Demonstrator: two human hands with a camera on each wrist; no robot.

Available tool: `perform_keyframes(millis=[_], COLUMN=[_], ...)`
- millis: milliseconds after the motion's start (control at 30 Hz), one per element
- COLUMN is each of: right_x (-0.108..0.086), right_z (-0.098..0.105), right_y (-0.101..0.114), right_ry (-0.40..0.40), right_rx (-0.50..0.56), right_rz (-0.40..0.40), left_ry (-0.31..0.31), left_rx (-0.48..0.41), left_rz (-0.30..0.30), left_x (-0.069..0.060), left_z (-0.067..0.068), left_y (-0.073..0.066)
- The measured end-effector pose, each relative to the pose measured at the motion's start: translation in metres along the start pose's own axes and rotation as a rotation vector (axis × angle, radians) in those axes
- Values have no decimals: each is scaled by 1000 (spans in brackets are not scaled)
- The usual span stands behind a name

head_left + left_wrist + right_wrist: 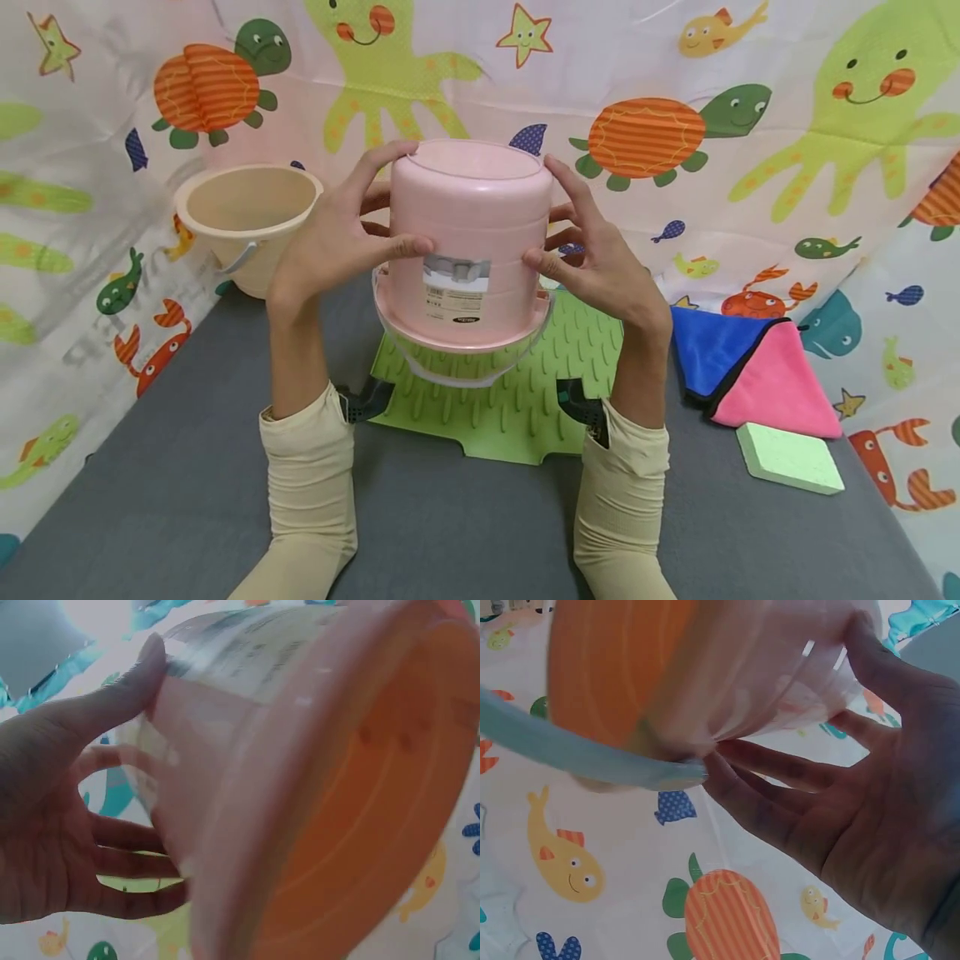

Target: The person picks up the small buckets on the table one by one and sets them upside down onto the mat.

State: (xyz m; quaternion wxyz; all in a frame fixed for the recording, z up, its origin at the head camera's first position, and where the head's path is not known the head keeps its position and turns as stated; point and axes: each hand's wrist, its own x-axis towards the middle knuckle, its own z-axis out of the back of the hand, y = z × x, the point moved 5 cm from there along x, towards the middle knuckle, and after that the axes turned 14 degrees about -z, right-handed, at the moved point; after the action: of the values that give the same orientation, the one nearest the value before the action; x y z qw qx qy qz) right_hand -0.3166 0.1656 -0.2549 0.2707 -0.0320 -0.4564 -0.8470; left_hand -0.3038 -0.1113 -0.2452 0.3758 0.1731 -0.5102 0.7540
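Upside down in the air, a pink bucket [472, 225] is held between both hands, its rim down and its white handle [465, 382] hanging below. My left hand [341, 229] grips its left side, thumb near the paper label [456, 287] and index finger at the base's edge. On the opposite side my right hand [600, 250] grips the wall, thumb on the front and index finger at the top edge. The left wrist view looks partly into the open mouth of the bucket [375, 795]. In the right wrist view the fingers touch the bucket [780, 667] near its rim.
Below the bucket lies a green textured mat [502, 417] on the grey table [465, 525]. A beige bucket [251, 237] stands upright at the back left. To the right are a folded blue and pink cloth [772, 375] and a pale green sponge block [791, 458]. A patterned curtain [645, 50] encloses the table.
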Motion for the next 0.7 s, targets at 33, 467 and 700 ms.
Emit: perform_keyframes(millis=[33,467,700], right_x=[1,19,26], right_z=[-2,-27,-44], right_y=[-1,-19,-27], right_ry=[13,186,295], right_rx=[-18,-200,-310], right_rz=[-17,-146,-244], left_ry=[16,215,398], left_rx=[0,-17,144], left_rz=[28,290,252], left_x=[-1,-6,-2], left_z=[1,-3,-23], left_y=[4,61,88])
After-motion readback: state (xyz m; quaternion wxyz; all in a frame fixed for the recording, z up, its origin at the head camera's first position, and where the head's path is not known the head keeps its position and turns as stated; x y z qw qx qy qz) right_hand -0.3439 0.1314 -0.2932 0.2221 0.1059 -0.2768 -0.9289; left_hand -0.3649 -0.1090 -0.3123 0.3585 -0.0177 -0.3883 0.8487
